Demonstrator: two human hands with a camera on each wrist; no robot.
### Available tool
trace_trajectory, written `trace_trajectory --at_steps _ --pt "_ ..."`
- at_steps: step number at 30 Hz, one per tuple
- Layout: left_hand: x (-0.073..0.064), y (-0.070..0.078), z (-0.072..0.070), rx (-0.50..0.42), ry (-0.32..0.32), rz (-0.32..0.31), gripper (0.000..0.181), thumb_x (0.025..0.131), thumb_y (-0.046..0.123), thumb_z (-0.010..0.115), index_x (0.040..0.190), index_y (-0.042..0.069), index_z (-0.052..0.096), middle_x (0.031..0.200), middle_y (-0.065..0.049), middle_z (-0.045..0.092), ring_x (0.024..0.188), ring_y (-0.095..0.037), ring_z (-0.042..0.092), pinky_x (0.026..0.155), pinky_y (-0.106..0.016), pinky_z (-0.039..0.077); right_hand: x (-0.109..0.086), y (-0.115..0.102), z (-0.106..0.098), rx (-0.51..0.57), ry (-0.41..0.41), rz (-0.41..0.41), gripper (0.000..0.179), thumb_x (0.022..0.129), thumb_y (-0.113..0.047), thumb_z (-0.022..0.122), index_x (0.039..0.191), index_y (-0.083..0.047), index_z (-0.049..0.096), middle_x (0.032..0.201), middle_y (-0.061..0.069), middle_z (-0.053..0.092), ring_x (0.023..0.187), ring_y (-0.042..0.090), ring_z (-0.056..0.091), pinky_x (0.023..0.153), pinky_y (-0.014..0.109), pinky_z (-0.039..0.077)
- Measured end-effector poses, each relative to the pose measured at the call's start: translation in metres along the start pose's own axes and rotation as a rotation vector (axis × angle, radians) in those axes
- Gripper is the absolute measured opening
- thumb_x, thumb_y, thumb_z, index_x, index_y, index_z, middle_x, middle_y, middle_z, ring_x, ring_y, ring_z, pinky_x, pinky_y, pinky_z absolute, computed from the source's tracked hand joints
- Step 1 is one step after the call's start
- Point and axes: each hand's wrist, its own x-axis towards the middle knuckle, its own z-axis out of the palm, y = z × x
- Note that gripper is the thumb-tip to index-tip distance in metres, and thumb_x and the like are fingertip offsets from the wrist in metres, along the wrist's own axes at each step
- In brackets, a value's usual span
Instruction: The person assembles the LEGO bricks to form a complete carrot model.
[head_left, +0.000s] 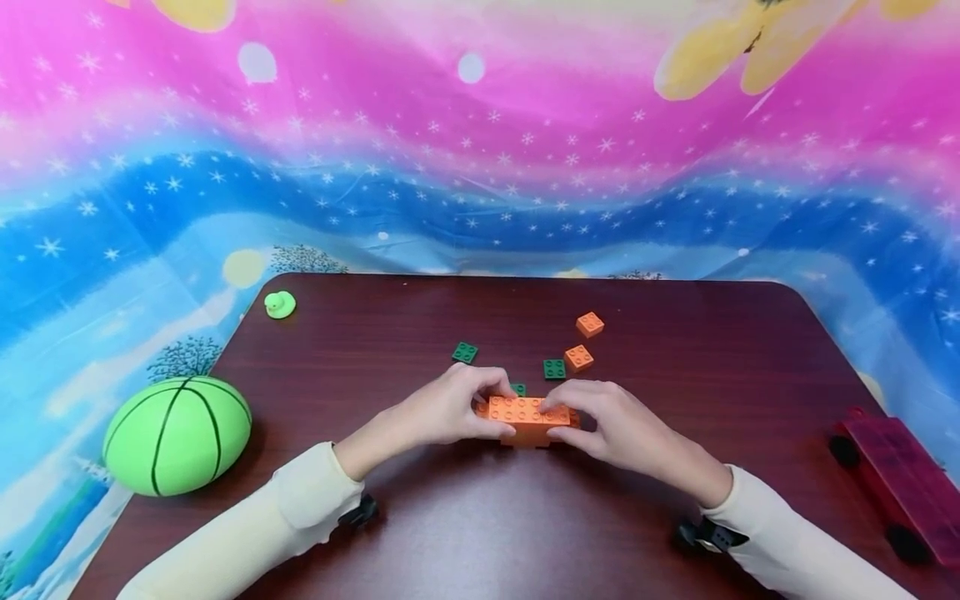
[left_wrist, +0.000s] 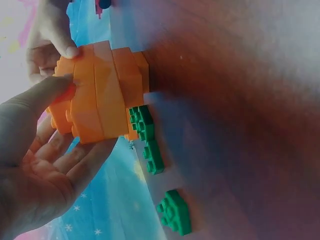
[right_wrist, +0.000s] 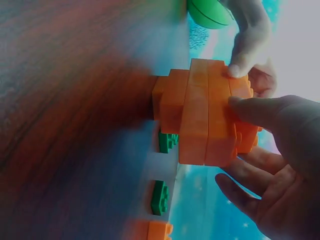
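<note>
A stack of orange building bricks (head_left: 527, 430), several layers high and narrower toward its base, stands on the table in front of the person. The left hand (head_left: 455, 407) grips its left end, thumb (left_wrist: 52, 90) on the near face and fingers behind. At the other end, the right hand (head_left: 626, 423) holds the stack the same way, its thumb (right_wrist: 260, 111) on the upper layers. Just behind the stack lies a green brick (head_left: 518, 389), partly hidden. Farther back are two more green bricks, one to the left (head_left: 465, 352) and one to the right (head_left: 554, 369).
Two loose orange bricks, a nearer one (head_left: 579, 359) and a farther one (head_left: 590, 324), lie beyond the right hand. A green ball (head_left: 177, 436) sits at the table's left edge, a small green duck (head_left: 280, 305) at the back left corner, a red toy vehicle (head_left: 903, 483) at the right.
</note>
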Motion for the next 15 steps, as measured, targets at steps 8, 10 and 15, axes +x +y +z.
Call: trace_trajectory --at_steps 8,10,15 --pt "0.053 -0.008 -0.042 0.171 -0.047 0.051 0.028 0.109 0.032 0.052 0.122 0.02 0.073 0.117 0.003 0.076 0.104 -0.013 0.071 0.095 -0.035 0.057 -0.002 0.003 0.001 -0.004 -0.011 -0.035 0.019 0.087 -0.021 0.084 0.105 -0.021 0.078 0.105 -0.006 0.074 0.094 0.007 0.072 0.082 0.031 0.061" --pt "0.073 -0.011 -0.046 0.228 -0.076 0.087 0.027 0.109 0.019 0.05 0.124 0.017 0.072 0.12 -0.001 0.075 0.109 -0.016 0.07 0.098 -0.036 0.056 -0.002 0.003 -0.001 -0.012 -0.014 -0.024 0.02 0.086 -0.021 0.084 0.105 -0.022 0.078 0.105 -0.007 0.074 0.094 0.007 0.071 0.082 0.032 0.061" --pt "0.111 -0.009 -0.037 0.313 -0.254 0.138 0.04 0.105 0.003 0.047 0.138 0.016 0.065 0.14 -0.004 0.065 0.134 -0.018 0.059 0.113 -0.036 0.047 -0.004 0.0 -0.004 -0.023 -0.029 -0.006 0.02 0.087 -0.024 0.084 0.106 -0.024 0.077 0.107 -0.008 0.074 0.096 0.006 0.071 0.084 0.036 0.06"
